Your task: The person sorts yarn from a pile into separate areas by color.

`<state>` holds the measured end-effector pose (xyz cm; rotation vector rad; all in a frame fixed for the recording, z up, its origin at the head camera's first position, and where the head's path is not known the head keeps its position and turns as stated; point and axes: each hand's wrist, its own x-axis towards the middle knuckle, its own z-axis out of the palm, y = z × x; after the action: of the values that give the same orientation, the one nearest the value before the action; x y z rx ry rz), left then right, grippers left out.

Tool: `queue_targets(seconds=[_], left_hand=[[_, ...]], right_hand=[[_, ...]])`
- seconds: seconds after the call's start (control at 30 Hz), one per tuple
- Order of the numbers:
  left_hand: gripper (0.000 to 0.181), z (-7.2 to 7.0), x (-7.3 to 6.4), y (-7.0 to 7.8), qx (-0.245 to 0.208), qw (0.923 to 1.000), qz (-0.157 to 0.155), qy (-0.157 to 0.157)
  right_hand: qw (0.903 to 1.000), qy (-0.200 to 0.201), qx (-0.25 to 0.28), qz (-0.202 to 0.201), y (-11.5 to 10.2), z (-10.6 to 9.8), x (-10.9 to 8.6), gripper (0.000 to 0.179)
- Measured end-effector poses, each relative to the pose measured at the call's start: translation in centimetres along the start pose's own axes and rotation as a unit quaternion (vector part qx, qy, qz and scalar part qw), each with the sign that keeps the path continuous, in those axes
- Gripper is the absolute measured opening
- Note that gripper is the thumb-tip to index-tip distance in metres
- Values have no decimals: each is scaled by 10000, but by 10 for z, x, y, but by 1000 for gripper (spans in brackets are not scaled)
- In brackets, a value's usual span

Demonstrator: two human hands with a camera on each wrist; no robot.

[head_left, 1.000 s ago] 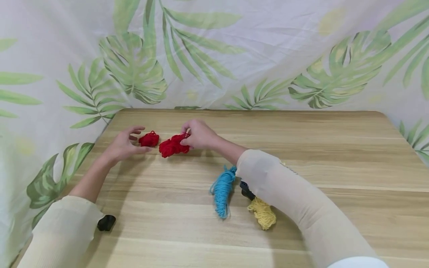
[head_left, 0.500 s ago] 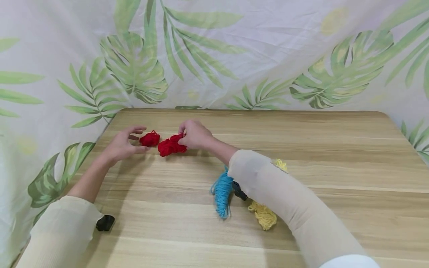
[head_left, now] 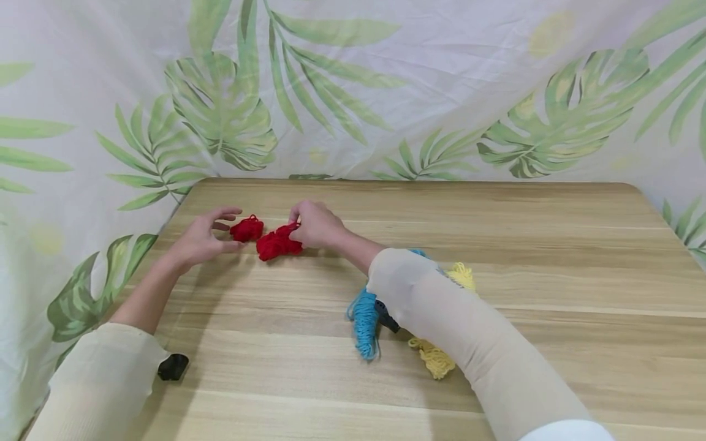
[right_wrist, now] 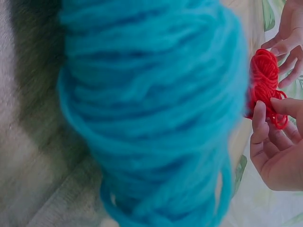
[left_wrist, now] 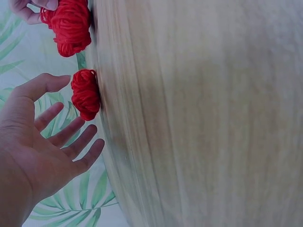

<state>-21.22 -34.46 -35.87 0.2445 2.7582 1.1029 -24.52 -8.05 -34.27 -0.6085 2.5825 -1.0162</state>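
Observation:
Two bundles of red yarn are at the back left of the wooden table. My right hand [head_left: 317, 225] pinches the right end of the larger red yarn bundle [head_left: 277, 243] between thumb and fingers; the right wrist view shows loose loops at that end. Just left of it lies the smaller red yarn bundle [head_left: 246, 229]. My left hand [head_left: 201, 237] is spread beside this smaller bundle, its thumb and fingers extended. In the left wrist view a small gap shows between the thumb and the smaller bundle [left_wrist: 86, 95].
Under my right forearm lie a blue yarn bundle [head_left: 364, 324] and a yellow one [head_left: 432, 358], both partly covered. More yellow yarn [head_left: 462, 275] and a bit of blue [head_left: 419, 252] show behind the sleeve. Blue yarn [right_wrist: 151, 113] fills much of the right wrist view. A leaf-print cloth [head_left: 331, 92] hangs behind.
My right hand has moved slightly left with the larger red bundle, closer to the smaller one. Its sleeve shifted left too, revealing yellow and blue yarn behind. My left hand stays nearly still.

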Motion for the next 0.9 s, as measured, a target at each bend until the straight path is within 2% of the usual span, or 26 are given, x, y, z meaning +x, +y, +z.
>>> queue_targets(seconds=[0.57,0.9], left_hand=[[77,-2,-1,2,51,10000,-20,-55],[78,-2,0,-1,23,10000,15,-58]], right_hand=[[9995,-32,304,92,-5,8,7,5],[9988,43,483,-119,-9,17,11,6]])
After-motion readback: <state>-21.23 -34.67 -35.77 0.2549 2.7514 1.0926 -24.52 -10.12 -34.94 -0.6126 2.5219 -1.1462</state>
